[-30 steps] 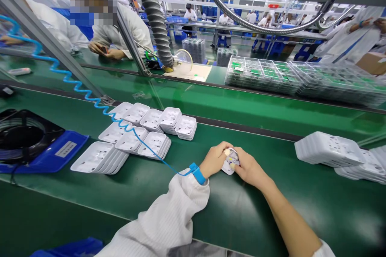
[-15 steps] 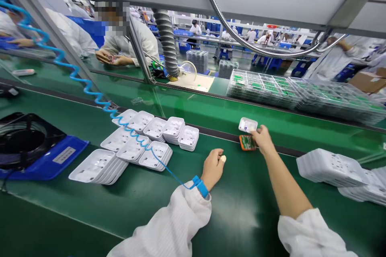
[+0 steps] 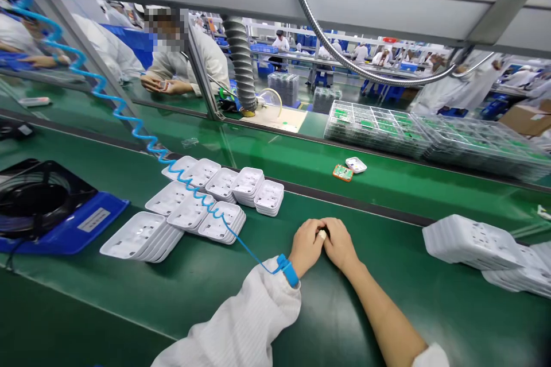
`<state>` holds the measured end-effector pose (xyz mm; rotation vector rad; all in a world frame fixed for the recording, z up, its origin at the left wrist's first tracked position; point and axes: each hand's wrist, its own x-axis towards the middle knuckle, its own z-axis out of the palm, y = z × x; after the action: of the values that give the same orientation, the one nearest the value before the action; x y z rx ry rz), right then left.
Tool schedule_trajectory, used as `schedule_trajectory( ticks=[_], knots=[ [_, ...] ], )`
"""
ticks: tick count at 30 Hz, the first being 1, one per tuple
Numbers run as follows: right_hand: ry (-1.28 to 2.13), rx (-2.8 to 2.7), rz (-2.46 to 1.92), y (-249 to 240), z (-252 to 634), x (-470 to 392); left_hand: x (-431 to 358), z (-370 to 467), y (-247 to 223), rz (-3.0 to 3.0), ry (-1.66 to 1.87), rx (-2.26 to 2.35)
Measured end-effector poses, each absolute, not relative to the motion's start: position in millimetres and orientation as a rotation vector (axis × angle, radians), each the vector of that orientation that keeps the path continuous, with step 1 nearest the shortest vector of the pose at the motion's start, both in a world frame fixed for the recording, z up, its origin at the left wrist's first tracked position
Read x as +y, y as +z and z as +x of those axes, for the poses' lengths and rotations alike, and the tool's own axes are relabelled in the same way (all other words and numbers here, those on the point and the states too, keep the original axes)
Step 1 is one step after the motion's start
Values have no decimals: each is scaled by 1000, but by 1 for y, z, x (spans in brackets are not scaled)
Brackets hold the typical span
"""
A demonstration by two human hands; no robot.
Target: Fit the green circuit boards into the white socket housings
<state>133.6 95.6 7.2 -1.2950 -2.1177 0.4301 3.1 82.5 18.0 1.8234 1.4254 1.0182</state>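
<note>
My left hand [image 3: 306, 245], with a blue wrist strap [image 3: 287, 270], rests on the green work surface with its fingers curled. My right hand [image 3: 340, 243] meets it at the fingertips, its fingers also bent. A small pale cover shows on a finger between the hands; whether either hand holds anything is hidden. Beyond them, on the bright green strip, lie a white shell [image 3: 356, 165] and an orange-edged circuit board [image 3: 343, 172], side by side. Stacked white shells [image 3: 269, 197] stand to the left of my hands.
More white shells [image 3: 473, 238] are stacked at the right. A black fan on a blue base [image 3: 92, 220] sits at the left. Clear trays of green boards [image 3: 379, 126] stand behind the strip. A coiled blue cord [image 3: 146, 140] hangs across the left side. A person sits opposite.
My right hand has let go of the white shell and board and come back to my left hand. Those two parts now lie farther back on the strip.
</note>
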Motion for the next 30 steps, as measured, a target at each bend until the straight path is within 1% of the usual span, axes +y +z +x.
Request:
schedule_trajectory(
  ticks=[11,25,30],
  knots=[
    [352,-2143,-1260,6,138,100,82,2,20,1943,967,1426],
    [337,-2141,-1294,11,137,97,85,1,19,1971,962,1406],
    [378,-2127,-1289,7,138,99,86,1,17,1980,968,1388]
  ],
)
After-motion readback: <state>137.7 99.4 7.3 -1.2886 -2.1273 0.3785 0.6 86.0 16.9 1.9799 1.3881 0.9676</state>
